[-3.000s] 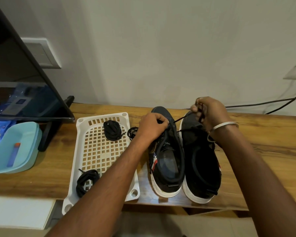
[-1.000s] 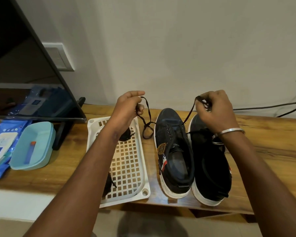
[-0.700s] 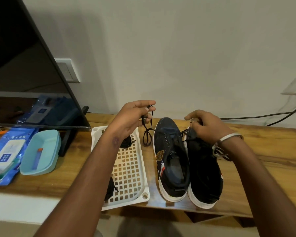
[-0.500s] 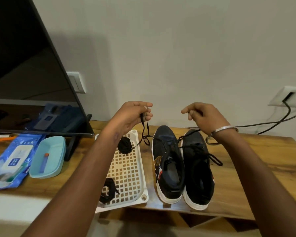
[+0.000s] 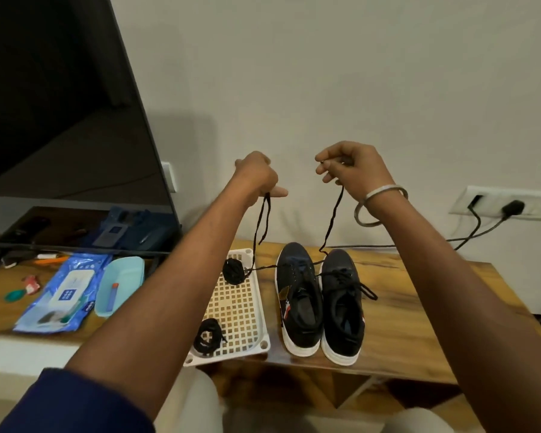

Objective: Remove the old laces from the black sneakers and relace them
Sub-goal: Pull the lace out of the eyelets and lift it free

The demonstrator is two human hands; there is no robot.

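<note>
sneakers point(image 5: 320, 303): 2 | coiled laces point(image 5: 219, 303): 2 | both hands' fingers point(image 5: 324, 164) pinch lace point(image 5: 331, 223) ends

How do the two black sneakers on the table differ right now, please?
The left sneaker has only one black lace through its front eyelets, both ends lifted high by the left hand and right hand. The right sneaker is laced further up, its lace loose and untouched. The left sneaker shows a side emblem facing the camera; none is plain on the right one. Both stand side by side, toes to the wall, with white soles.
</note>
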